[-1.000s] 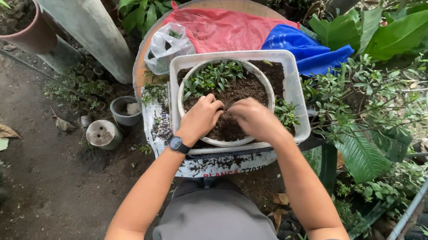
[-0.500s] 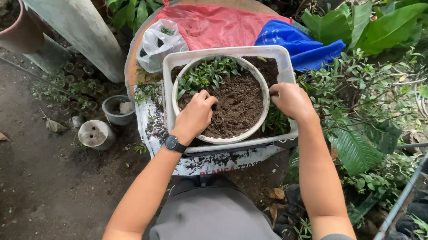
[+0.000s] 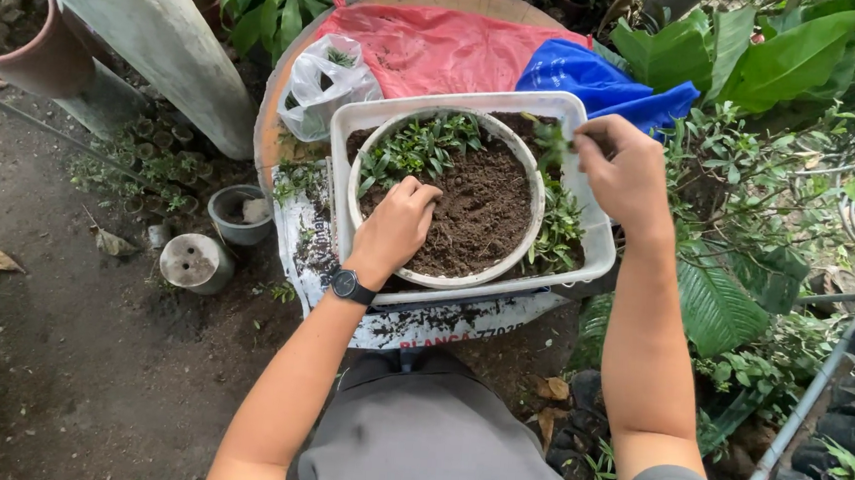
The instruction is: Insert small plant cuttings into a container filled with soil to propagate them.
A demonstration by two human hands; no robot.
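Observation:
A round white pot [image 3: 534, 185] full of dark soil [image 3: 480, 209] sits inside a white rectangular tub [image 3: 588, 243] on a round table. Small green seedlings [image 3: 412, 147] grow along the pot's far left side. My left hand [image 3: 395, 228], a dark watch on its wrist, presses its fingers into the soil at the pot's near left. My right hand [image 3: 628, 169] is raised over the tub's far right corner and pinches a small green seedling [image 3: 553, 139] between its fingertips. More seedlings [image 3: 557, 229] lie in the tub to the right of the pot.
A red bag [image 3: 431, 50], a blue bag [image 3: 599, 82] and a clear plastic bag [image 3: 326, 81] lie at the table's far side. Small pots [image 3: 195, 262] stand on the dirt ground at left. Leafy plants [image 3: 761, 63] crowd the right side, and a grey post [image 3: 161, 31] leans at upper left.
My right hand left the soil in the pot, moved right and up over the tub's far corner, and now holds a seedling. My left hand stayed in the soil.

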